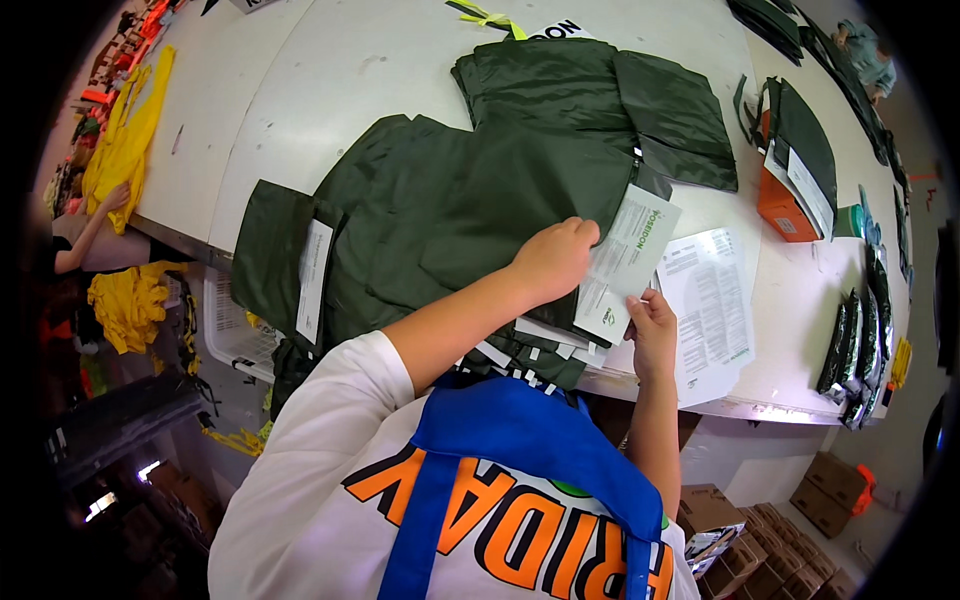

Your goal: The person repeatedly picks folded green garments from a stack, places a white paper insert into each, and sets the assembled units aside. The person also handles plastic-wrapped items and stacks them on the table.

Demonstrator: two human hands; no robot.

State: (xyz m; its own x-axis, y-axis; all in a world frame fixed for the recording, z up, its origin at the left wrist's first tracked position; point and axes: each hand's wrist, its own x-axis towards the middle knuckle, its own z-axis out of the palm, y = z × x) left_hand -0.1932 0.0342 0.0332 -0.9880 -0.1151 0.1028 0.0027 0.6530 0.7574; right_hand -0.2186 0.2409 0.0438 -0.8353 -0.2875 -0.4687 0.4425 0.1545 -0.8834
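Pinched between thumb and fingers of my right hand is the lower right corner of a pale printed card with green lettering. Curled closed beside the card's left edge is my left hand, resting over dark green fabric; what its fingertips hold, if anything, is hidden. The smooth fabric lies in folded, overlapping layers on the white table. On its left, a folded dark green piece has a white printed slip along its edge. Another dark green piece lies behind the card.
Printed sheets lie right of my right hand. Farther right stand an orange box with papers and several dark packets. A co-worker's hand touches yellow fabric at far left. Cardboard boxes stand below the table.
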